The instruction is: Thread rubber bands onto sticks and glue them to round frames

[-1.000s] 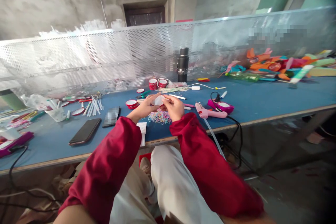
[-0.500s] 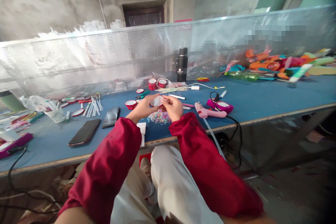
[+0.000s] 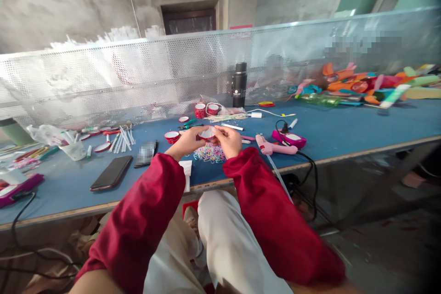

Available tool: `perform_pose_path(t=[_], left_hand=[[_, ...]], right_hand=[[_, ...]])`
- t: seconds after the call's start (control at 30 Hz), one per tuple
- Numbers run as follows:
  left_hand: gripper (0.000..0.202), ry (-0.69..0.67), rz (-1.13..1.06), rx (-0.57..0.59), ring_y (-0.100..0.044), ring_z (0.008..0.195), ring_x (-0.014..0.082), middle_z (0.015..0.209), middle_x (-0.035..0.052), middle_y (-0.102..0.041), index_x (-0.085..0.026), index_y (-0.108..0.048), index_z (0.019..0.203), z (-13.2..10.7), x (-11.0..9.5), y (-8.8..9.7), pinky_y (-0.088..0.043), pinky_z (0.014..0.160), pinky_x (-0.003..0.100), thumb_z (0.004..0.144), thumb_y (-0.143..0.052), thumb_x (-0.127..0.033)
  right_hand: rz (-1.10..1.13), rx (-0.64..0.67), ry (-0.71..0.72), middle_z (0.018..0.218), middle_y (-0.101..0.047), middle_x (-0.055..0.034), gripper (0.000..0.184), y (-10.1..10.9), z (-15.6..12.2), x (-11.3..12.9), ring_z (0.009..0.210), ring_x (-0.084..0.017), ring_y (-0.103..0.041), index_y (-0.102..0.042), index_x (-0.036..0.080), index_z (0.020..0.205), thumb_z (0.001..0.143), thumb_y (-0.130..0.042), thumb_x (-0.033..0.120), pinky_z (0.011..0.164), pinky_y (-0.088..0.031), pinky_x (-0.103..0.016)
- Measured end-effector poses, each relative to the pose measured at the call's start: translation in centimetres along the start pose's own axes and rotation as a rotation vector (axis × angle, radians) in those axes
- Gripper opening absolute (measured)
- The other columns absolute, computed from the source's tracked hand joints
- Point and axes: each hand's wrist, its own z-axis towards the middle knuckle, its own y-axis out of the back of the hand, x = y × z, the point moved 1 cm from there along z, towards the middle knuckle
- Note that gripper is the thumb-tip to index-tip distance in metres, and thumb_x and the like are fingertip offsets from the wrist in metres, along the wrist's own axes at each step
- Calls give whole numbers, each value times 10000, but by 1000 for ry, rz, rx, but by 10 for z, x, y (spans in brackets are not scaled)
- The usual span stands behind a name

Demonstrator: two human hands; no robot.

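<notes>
Between both hands, above the table, is a small red paper cup (image 3: pixel 207 133) with a white inside. My left hand (image 3: pixel 186 141) grips its left side, and my right hand (image 3: pixel 228 140) pinches its right rim. Below the cup lies a pile of pastel rubber bands (image 3: pixel 208 153). A similar red cup (image 3: pixel 172 137) stands on the table just left of my left hand. To the right of my right hand rests a pink glue gun (image 3: pixel 275 146) with a clear glue stick hanging from it over the table edge.
Two red cups (image 3: pixel 200 110) and a black flask (image 3: pixel 239 85) stand by the perforated metal screen (image 3: pixel 148 73). A dark phone (image 3: pixel 111 173) lies at left, near a white cup of pens (image 3: pixel 73 150). Colourful pieces (image 3: pixel 354 83) are heaped at far right.
The red cup has tilted so that its white inside now faces more upward, with its red side showing below. Both hands keep hold of it in nearly the same place.
</notes>
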Motion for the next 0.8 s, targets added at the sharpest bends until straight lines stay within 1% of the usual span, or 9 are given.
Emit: perform_pose_path(t=[0.07, 0.13, 0.27, 0.4, 0.47, 0.5, 0.57, 0.63, 0.8], left_hand=[[634, -11, -39, -16, -566, 1244, 297, 1323, 136, -640, -176, -671, 1258, 0, -1, 0, -399, 1103, 480, 638, -645, -44], [630, -1, -117, -33, -585, 1199, 287, 1309, 141, -635, -169, -645, 1269, 0, -1, 0, -431, 1068, 470, 649, -676, -60], [597, 57, -322, -103, -632, 1065, 240, 1218, 138, -657, -154, -591, 1259, -1, -1, -1, -504, 947, 397, 686, -760, -148], [540, 96, -487, -172, -655, 987, 197, 1143, 126, -689, -164, -550, 1273, 2, 2, 1, -517, 882, 353, 782, -747, -272], [454, 105, -510, -216, -663, 931, 180, 1080, 112, -710, -160, -586, 1239, 3, 3, 3, -515, 851, 336, 836, -701, -334], [402, 114, -501, -241, -662, 898, 174, 1040, 103, -718, -153, -625, 1187, 4, 3, 4, -511, 828, 324, 848, -687, -360], [329, 136, -472, -273, -648, 833, 162, 960, 87, -724, -142, -695, 1053, 4, 3, 6, -499, 774, 299, 845, -685, -397], [315, 157, -472, -274, -628, 787, 153, 903, 74, -721, -139, -727, 971, 4, 2, 7, -486, 725, 284, 828, -697, -419], [346, 246, -583, -226, -586, 703, 132, 863, 51, -702, -153, -738, 986, 3, -2, 5, -486, 652, 274, 801, -726, -445]], right_hand=[[-12, -3, 19, 723, -744, -59, 417, 1, 1, -1, 575, -248, -712, -724, 194, 1005, 732, -729, 509, 490, -590, -355], [-60, -6, 72, 724, -739, -49, 414, 1, 2, -3, 568, -230, -700, -714, 201, 1035, 750, -705, 501, 494, -575, -337], [-263, -32, 247, 772, -746, -40, 352, 2, 3, -4, 664, -209, -703, -718, 210, 1054, 789, -673, 439, 629, -586, -328], [-383, -32, 330, 808, -756, -42, 290, 2, -1, 0, 716, -207, -701, -724, 210, 1051, 805, -661, 351, 701, -568, -327], [-405, -14, 350, 816, -759, -44, 228, 2, -3, 3, 724, -206, -702, -721, 214, 996, 811, -650, 326, 710, -559, -324], [-413, -2, 356, 816, -759, -44, 189, 1, -4, 4, 727, -205, -703, -716, 216, 955, 813, -644, 319, 709, -557, -322], [-425, 15, 364, 807, -758, -44, 129, 1, -5, 6, 724, -203, -704, -695, 219, 884, 818, -635, 312, 700, -554, -318], [-430, 16, 367, 790, -752, -43, 108, 0, -6, 8, 709, -200, -700, -675, 218, 849, 817, -632, 313, 684, -551, -314], [-430, 15, 380, 737, -726, -25, 105, -1, -10, 11, 660, -185, -674, -645, 234, 810, 820, -623, 335, 638, -532, -293]])
